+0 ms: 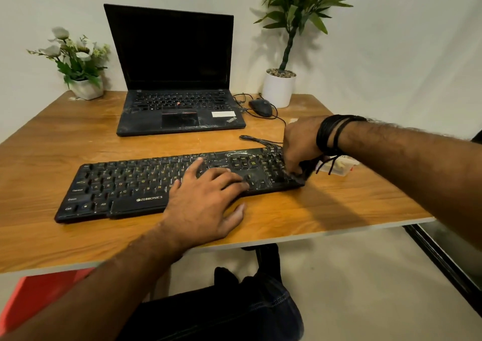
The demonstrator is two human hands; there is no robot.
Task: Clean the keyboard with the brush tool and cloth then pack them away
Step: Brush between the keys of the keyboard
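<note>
A black Zebronics keyboard [122,184] lies across the wooden table [326,210], its cable trailing off behind its right end. My left hand [203,202] rests flat on the keyboard's middle-right keys with the fingers spread, holding nothing. My right hand [300,145] is at the keyboard's right end, over the number pad. Its fingers are closed on a small dark tool [306,169], which looks like the brush, with its tip down on the corner keys. A clear packet [341,166] with pale contents lies just right of the keyboard, partly hidden by my wrist. I see no cloth.
An open black laptop [177,79] stands behind the keyboard. A corded mouse [260,107] and a white potted plant [279,87] are at the back right, and a flower pot [86,87] at the back left. The table's front edge [287,239] runs close to my legs.
</note>
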